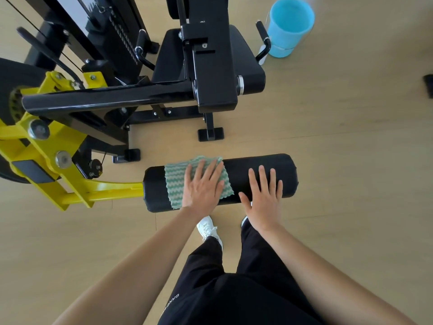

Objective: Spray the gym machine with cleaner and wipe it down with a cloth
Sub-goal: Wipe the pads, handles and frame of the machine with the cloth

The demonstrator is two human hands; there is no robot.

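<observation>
A black roller pad (288,174) of the gym machine lies across the middle, fixed to a yellow arm (110,192). A green-and-white wavy cloth (174,179) is draped over the pad's left half. My left hand (202,186) presses flat on the cloth with straight fingers. My right hand (263,194) rests flat on the bare pad to the right of the cloth, fingers spread. No spray bottle is in view.
The machine's black frame (112,98) and seat (246,57) stand beyond the pad, with yellow brackets at left. A light blue bucket (289,24) sits on the wood floor at top right. My legs and white shoes (207,228) are just below the pad.
</observation>
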